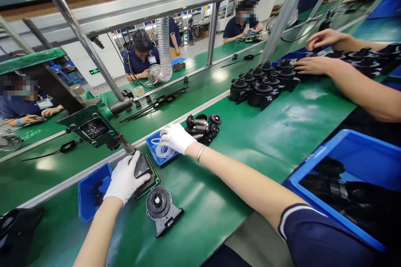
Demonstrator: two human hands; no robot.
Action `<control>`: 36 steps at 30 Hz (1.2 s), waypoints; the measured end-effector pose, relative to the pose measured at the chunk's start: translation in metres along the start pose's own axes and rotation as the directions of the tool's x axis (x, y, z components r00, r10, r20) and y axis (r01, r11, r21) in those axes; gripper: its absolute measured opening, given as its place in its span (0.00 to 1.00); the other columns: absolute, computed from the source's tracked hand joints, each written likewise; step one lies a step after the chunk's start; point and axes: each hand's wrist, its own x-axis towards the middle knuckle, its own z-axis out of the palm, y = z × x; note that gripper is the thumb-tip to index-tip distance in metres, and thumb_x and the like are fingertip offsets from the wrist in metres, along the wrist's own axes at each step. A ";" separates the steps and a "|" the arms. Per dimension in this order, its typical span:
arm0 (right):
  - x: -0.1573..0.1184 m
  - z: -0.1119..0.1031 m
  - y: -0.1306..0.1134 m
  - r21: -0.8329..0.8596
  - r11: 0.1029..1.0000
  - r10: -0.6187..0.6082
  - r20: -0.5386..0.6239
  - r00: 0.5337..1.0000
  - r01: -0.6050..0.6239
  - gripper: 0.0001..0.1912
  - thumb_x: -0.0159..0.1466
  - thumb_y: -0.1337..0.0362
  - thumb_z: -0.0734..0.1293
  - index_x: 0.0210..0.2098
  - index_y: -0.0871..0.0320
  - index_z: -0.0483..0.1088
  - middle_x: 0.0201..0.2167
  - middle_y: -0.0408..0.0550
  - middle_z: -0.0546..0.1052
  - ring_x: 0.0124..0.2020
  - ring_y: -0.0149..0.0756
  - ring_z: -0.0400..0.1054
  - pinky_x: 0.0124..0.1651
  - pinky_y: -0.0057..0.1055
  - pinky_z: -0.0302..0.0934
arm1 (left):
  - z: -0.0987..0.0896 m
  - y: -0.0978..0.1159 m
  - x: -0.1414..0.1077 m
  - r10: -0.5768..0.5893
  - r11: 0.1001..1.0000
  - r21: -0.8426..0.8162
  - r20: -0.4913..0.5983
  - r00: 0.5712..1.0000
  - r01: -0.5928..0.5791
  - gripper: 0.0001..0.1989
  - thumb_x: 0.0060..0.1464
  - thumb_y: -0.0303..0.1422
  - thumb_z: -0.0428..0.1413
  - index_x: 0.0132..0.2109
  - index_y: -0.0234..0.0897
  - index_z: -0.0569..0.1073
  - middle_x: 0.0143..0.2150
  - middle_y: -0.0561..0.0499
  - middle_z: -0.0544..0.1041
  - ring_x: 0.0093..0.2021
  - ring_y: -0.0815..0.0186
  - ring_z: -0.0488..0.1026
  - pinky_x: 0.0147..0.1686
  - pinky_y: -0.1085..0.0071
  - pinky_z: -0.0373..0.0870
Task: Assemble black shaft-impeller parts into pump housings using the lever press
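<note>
My left hand (125, 177), in a white glove, rests at the base of a green hand press, its thumb and fingers around a dark metal block (142, 167) under the press ram (127, 145). My right hand (177, 138), also gloved, reaches into a small blue tray (150, 138) of thin white rings (163, 151). Its fingers are bent down, with a ring at the fingertips. A round black pump-like housing (159, 203) with a flat foot lies on the green mat in front of the press. Black rotor-like parts with metal shafts (203, 126) lie beside the tray.
A blue bin (82, 196) with small black parts stands left of the press. Several black housings (265, 87) are grouped at the right, near a co-worker's hands (322, 52). A large blue crate (344, 146) holds dark parts. The press lever (84, 41) slants overhead. Other people sit across the bench.
</note>
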 end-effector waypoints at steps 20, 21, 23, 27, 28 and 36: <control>0.004 -0.018 -0.006 0.017 0.992 0.123 0.111 0.986 -0.126 0.09 0.66 0.63 0.66 0.39 0.61 0.77 0.38 0.55 0.78 0.37 0.44 0.73 0.40 0.33 0.61 | -0.012 0.024 -0.017 0.150 0.988 0.005 -0.308 0.939 -0.156 0.21 0.59 0.36 0.54 0.58 0.35 0.69 0.59 0.38 0.71 0.61 0.44 0.64 0.61 0.40 0.57; 0.004 -0.024 -0.009 0.033 0.990 0.132 0.102 0.986 -0.136 0.09 0.66 0.64 0.65 0.39 0.62 0.77 0.37 0.55 0.79 0.37 0.44 0.73 0.40 0.33 0.61 | -0.012 0.024 -0.018 0.132 0.989 -0.017 -0.325 0.937 -0.145 0.20 0.60 0.34 0.52 0.58 0.34 0.69 0.59 0.38 0.71 0.61 0.45 0.65 0.61 0.40 0.57; -0.001 -0.035 -0.018 0.078 0.989 0.123 0.079 0.989 -0.129 0.09 0.67 0.66 0.64 0.40 0.61 0.76 0.38 0.55 0.79 0.39 0.43 0.73 0.43 0.34 0.62 | -0.015 0.022 -0.026 0.085 0.987 -0.095 -0.372 0.924 -0.129 0.20 0.62 0.33 0.50 0.60 0.34 0.66 0.59 0.39 0.71 0.62 0.48 0.65 0.62 0.43 0.58; -0.028 -0.041 -0.052 0.288 0.953 -0.111 0.061 0.992 0.089 0.06 0.66 0.67 0.66 0.38 0.56 0.76 0.38 0.45 0.79 0.41 0.34 0.72 0.47 0.28 0.63 | -0.018 0.027 -0.058 0.060 0.933 -0.301 -0.406 0.912 -0.195 0.28 0.63 0.35 0.51 0.67 0.39 0.54 0.67 0.41 0.63 0.66 0.56 0.61 0.64 0.53 0.61; -0.037 -0.038 -0.061 0.378 0.909 -0.205 0.036 0.978 0.176 0.05 0.66 0.67 0.66 0.36 0.57 0.75 0.36 0.44 0.79 0.39 0.32 0.72 0.45 0.26 0.64 | -0.017 0.029 -0.067 0.088 0.913 -0.334 -0.402 0.911 -0.236 0.28 0.63 0.35 0.52 0.67 0.40 0.54 0.67 0.43 0.63 0.66 0.58 0.61 0.64 0.56 0.63; -0.077 -0.001 -0.084 0.634 0.713 -0.278 -0.136 0.951 0.299 0.09 0.64 0.72 0.61 0.36 0.57 0.73 0.35 0.47 0.77 0.38 0.35 0.71 0.43 0.32 0.67 | 0.006 0.049 -0.107 0.148 0.877 -0.365 -0.415 0.898 -0.314 0.04 0.63 0.31 0.52 0.45 0.41 0.70 0.42 0.50 0.79 0.44 0.64 0.77 0.46 0.67 0.75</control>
